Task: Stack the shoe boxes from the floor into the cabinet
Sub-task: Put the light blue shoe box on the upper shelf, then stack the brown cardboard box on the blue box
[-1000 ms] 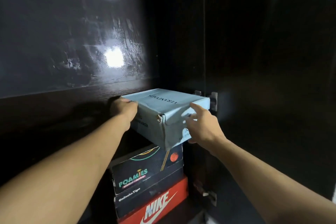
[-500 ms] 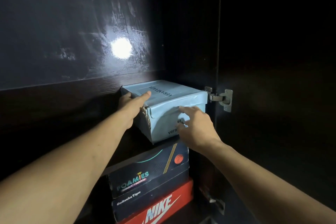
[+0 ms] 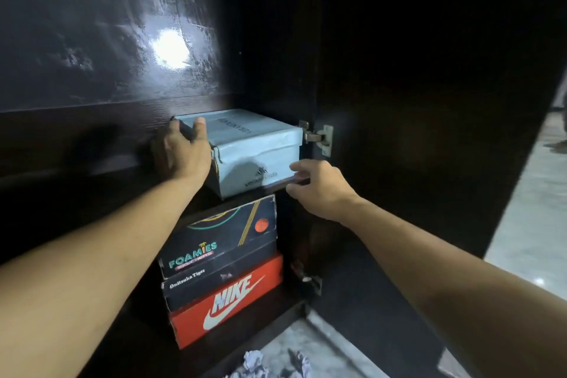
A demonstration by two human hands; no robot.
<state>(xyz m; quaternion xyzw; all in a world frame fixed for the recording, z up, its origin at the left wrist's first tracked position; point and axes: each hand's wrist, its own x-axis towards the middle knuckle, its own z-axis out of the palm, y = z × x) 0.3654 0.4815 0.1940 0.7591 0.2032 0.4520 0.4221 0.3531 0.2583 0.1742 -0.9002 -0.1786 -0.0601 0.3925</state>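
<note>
dim | glare on cabinet door (image 3: 170, 47) (hotspot) | edges warped

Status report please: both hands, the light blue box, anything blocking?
Left hand grips light blue box at its left corner. Right hand off the box, at the lower right edge. Box atop the stack, nothing blocking.
</note>
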